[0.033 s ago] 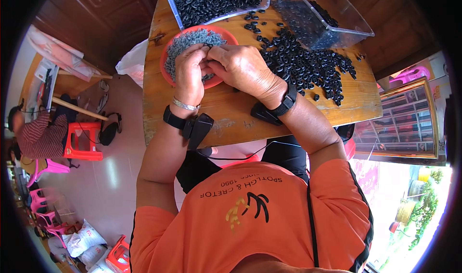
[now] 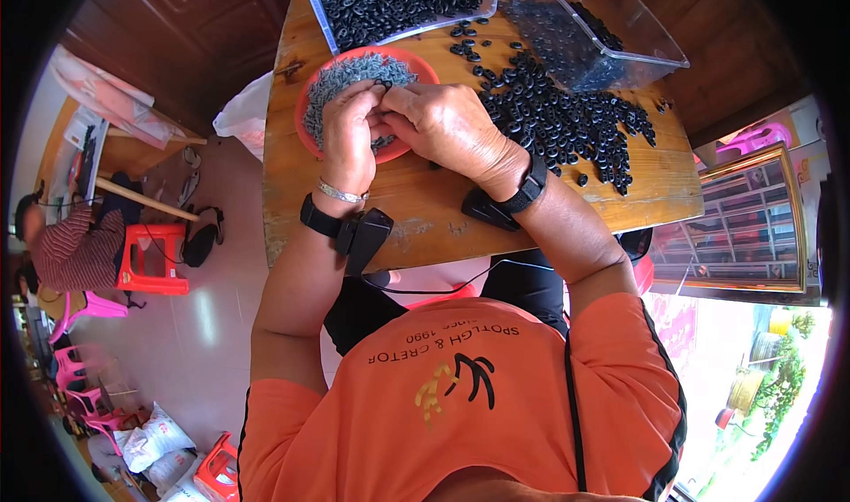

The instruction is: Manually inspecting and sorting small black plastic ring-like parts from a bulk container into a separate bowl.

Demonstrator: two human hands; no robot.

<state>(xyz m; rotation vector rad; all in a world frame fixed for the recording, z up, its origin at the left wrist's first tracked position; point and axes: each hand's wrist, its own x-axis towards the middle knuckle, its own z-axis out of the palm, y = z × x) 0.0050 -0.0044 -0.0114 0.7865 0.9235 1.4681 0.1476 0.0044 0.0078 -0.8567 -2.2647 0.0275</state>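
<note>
My left hand (image 2: 348,135) and my right hand (image 2: 447,126) meet above an orange-red bowl (image 2: 304,130). Both have their fingers closed in a pinch, fingertip to fingertip. Between them pokes out a small black oval piece (image 2: 382,84); the rest of what they hold is hidden by the fingers. Small grey-blue slender pieces (image 2: 341,75) fill the bowl under my hands. To the right of my right hand, a broad spread of loose black oval pieces (image 2: 549,117) lies on the wooden table (image 2: 407,232).
At the table's far side stands a clear bin (image 2: 332,43) full of black pieces. A second clear bin (image 2: 651,59) at the far right holds some more. A person (image 2: 80,245) sits off to the left near a red stool (image 2: 152,281). A framed glass panel (image 2: 735,223) leans at right.
My hands stay in the same place over the bowl. Slightly more of the small black oval piece shows at the fingertips.
</note>
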